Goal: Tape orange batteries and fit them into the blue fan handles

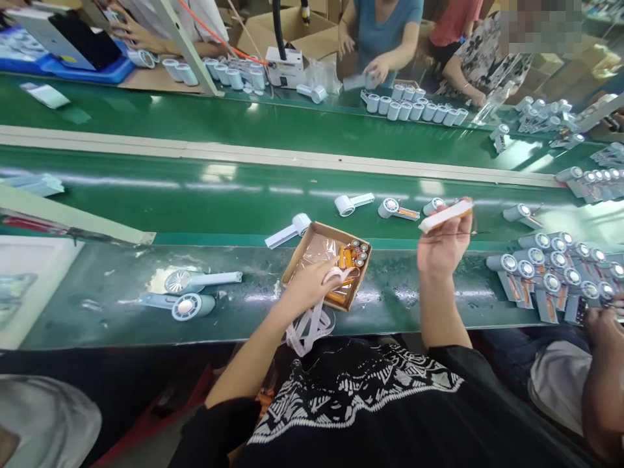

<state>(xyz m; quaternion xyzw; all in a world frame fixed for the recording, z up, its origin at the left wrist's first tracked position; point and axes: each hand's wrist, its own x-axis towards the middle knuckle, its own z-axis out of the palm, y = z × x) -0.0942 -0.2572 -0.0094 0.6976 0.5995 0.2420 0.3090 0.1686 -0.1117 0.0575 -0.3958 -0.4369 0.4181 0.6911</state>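
Observation:
My left hand point(309, 285) reaches over a small cardboard box point(297, 250), its fingers closed on a white tape strip point(318, 315). The strip hangs over the box's near edge into a curled heap by my shirt. Orange-wrapped batteries point(345, 259) lie inside the box, beside clear plastic; my left hand hides part of them. Off to the right, my right hand point(443, 244) is raised above the bench, gripping a long white piece with an orange side point(447, 216). Thin wires stick out near it. Behind that hand, a pale fan body point(433, 207) is partly hidden.
Pale handheld fan bodies point(389, 208) lie on the green conveyor point(219, 195). Two more point(192, 305) rest on the bench at left. Many stand grouped at right point(550, 283), near a neighbour's hand point(604, 325). Across the line, people work beside further fan parts point(414, 107).

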